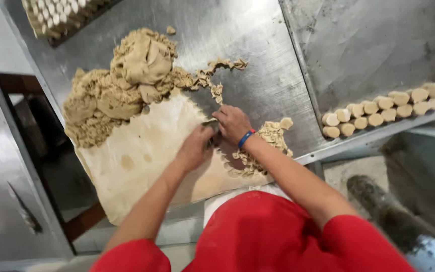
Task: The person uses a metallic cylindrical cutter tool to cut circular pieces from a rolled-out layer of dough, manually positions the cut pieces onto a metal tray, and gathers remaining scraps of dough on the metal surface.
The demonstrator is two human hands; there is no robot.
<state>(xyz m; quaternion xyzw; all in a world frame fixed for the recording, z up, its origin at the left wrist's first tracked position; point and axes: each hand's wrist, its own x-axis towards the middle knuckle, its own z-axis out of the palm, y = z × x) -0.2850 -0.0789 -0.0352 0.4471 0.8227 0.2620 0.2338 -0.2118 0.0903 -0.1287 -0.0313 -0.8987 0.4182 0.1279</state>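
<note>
Here, a pale flat dough sheet (142,156) lies on the steel table (273,75), its right edge ragged. Both hands, left hand (196,147) and right hand (232,123), press together there, fingers curled; whether they pinch dough, I cannot tell. A crumbly dough heap (122,85) lies behind.

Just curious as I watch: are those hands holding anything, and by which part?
It cannot be told. The left hand and right hand press together at the edge of the rolled dough sheet; any grip is hidden beneath them.
</note>
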